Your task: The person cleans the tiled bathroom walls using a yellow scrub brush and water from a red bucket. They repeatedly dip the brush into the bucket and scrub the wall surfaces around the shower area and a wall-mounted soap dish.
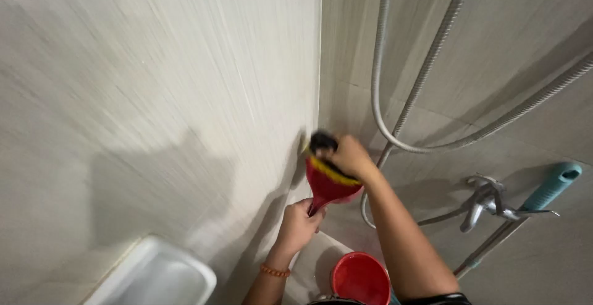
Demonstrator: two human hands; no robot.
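My left hand, with an orange bead bracelet at the wrist, grips the handle of a red scoop held up near the corner of the tiled walls. A yellow strip lies along the scoop's top edge. My right hand is just above the scoop, closed on a small dark object pressed near the wall corner. That object is blurred and I cannot tell what it is.
A red bucket stands below my arms. A white basin sits at the lower left. On the right wall hang metal shower hoses, a chrome tap and a teal-handled tool.
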